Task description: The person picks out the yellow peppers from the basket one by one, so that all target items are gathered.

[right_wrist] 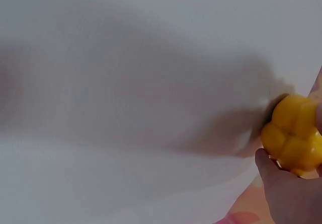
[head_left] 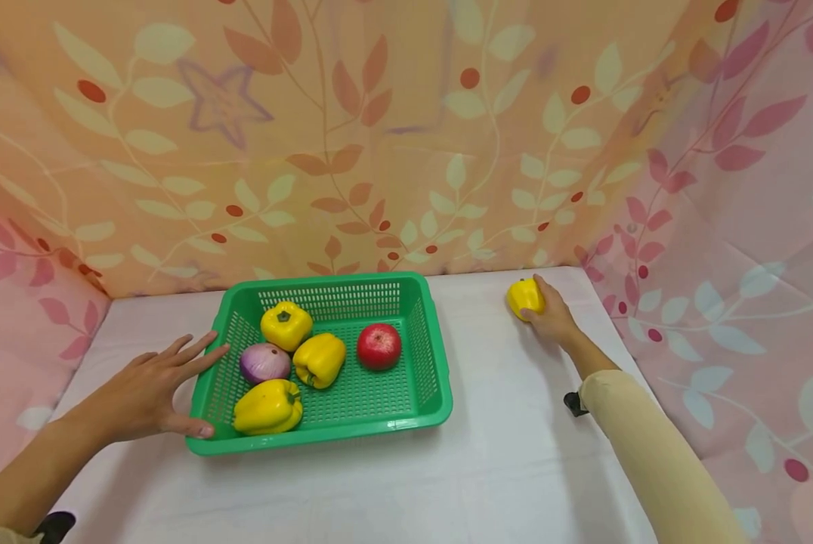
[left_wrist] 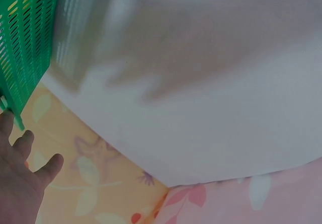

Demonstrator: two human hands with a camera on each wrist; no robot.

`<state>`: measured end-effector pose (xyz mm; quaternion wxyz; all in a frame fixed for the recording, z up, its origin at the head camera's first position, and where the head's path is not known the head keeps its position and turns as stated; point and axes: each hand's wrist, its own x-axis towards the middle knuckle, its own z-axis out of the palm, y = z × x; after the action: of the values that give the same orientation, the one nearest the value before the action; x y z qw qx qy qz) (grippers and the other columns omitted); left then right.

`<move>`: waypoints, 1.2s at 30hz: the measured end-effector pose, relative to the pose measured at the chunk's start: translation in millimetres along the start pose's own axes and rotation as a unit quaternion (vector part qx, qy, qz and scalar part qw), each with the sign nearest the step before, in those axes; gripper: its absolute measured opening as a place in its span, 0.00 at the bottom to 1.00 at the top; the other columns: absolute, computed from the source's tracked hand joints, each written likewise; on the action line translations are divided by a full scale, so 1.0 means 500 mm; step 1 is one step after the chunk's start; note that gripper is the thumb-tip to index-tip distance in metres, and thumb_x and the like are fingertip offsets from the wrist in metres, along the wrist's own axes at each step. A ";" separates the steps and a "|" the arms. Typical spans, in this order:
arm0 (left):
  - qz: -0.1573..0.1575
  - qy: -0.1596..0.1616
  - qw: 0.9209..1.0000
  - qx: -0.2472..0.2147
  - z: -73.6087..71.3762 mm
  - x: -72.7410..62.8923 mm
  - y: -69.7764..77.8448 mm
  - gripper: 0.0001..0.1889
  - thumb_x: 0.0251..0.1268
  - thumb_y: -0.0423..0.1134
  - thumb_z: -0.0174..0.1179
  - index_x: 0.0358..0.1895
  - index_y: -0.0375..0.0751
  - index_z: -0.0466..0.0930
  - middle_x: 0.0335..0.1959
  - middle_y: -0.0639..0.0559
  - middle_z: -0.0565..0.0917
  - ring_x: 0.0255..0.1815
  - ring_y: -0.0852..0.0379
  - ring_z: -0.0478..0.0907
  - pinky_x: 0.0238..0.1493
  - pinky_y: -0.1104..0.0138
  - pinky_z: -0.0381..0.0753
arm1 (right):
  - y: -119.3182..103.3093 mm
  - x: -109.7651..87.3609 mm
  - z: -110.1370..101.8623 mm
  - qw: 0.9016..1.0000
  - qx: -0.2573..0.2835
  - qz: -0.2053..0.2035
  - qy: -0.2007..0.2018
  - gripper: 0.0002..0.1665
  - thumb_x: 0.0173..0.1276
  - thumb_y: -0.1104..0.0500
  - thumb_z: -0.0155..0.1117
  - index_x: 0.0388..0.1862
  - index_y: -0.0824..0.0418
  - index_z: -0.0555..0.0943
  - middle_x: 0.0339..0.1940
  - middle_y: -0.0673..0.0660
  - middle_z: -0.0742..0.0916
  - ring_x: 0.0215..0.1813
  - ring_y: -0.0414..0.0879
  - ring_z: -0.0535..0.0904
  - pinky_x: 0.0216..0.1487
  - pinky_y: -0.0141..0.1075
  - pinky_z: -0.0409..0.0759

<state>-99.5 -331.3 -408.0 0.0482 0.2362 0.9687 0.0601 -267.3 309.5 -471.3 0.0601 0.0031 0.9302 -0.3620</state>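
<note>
My right hand [head_left: 554, 316] grips a yellow bell pepper [head_left: 520, 298] at the right rear of the table; in the right wrist view the thumb lies against the lobed pepper [right_wrist: 292, 131]. To the left, my left hand [head_left: 144, 397] has its fingers spread at the left rim of a green plastic basket [head_left: 328, 282]. Inside the basket lie three yellow bell peppers [head_left: 319, 360], a purple onion [head_left: 265, 363] partly between them, and a red apple-like fruit [head_left: 378, 347] further right. The left wrist view shows the basket's slotted side [left_wrist: 30, 43] above the left fingers.
A white cloth [head_left: 495, 423] covers the table. Patterned curtains rise behind it, the orange curtain [head_left: 406, 151] along the back edge and a pink curtain [head_left: 740, 302] along the right. A dark wrist strap [head_left: 574, 403] shows beneath the right sleeve.
</note>
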 end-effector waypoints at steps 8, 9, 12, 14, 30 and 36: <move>0.003 0.002 1.000 0.001 -0.001 -0.001 0.000 0.62 0.39 0.80 0.63 0.80 0.55 0.54 0.80 0.44 0.54 0.72 0.26 0.58 0.58 0.26 0.61 | 0.003 0.003 0.002 1.000 0.008 -0.008 0.020 0.50 0.73 0.65 0.60 0.82 0.60 0.41 0.80 0.71 0.53 0.78 0.68 0.51 0.77 0.60 0.46; 0.003 0.003 1.000 0.003 -0.002 -0.001 0.000 0.62 0.39 0.80 0.63 0.80 0.55 0.54 0.80 0.44 0.54 0.72 0.27 0.58 0.58 0.26 0.62 | 0.002 0.003 0.002 1.000 0.009 -0.009 0.021 0.50 0.73 0.65 0.60 0.82 0.60 0.42 0.80 0.71 0.53 0.78 0.68 0.51 0.77 0.61 0.46; 0.003 0.005 1.000 0.005 -0.003 -0.001 0.000 0.62 0.39 0.81 0.62 0.79 0.54 0.55 0.80 0.44 0.54 0.72 0.27 0.58 0.58 0.27 0.62 | 0.001 0.001 0.001 1.000 0.006 -0.007 0.022 0.50 0.72 0.65 0.61 0.82 0.60 0.42 0.80 0.71 0.54 0.77 0.68 0.51 0.77 0.61 0.46; 0.004 0.005 1.000 0.006 -0.003 0.000 0.000 0.62 0.38 0.81 0.61 0.79 0.54 0.55 0.80 0.44 0.55 0.72 0.27 0.59 0.58 0.27 0.63 | 0.000 -0.002 -0.001 1.000 0.005 -0.003 0.021 0.51 0.72 0.65 0.61 0.82 0.60 0.41 0.80 0.71 0.53 0.78 0.68 0.51 0.77 0.61 0.46; 0.004 0.003 1.000 0.002 -0.005 -0.002 0.003 0.61 0.38 0.81 0.61 0.78 0.53 0.57 0.79 0.43 0.56 0.71 0.26 0.59 0.58 0.27 0.63 | -0.109 -0.003 -0.031 0.999 0.038 -0.023 0.012 0.55 0.66 0.54 0.69 0.83 0.56 0.46 0.81 0.67 0.53 0.79 0.67 0.47 0.75 0.64 0.46; 0.010 0.008 1.000 0.012 -0.002 0.000 0.002 0.61 0.38 0.82 0.61 0.79 0.54 0.57 0.79 0.42 0.57 0.71 0.26 0.60 0.58 0.28 0.64 | -0.229 -0.019 -0.032 0.994 0.083 -0.041 -0.060 0.58 0.66 0.46 0.69 0.83 0.50 0.44 0.83 0.57 0.49 0.81 0.64 0.45 0.76 0.63 0.48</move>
<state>-99.3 -330.4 -406.9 0.0369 0.2455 0.9674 0.0504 -265.2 236.2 -381.5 0.1005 -0.0523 0.8909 -0.4398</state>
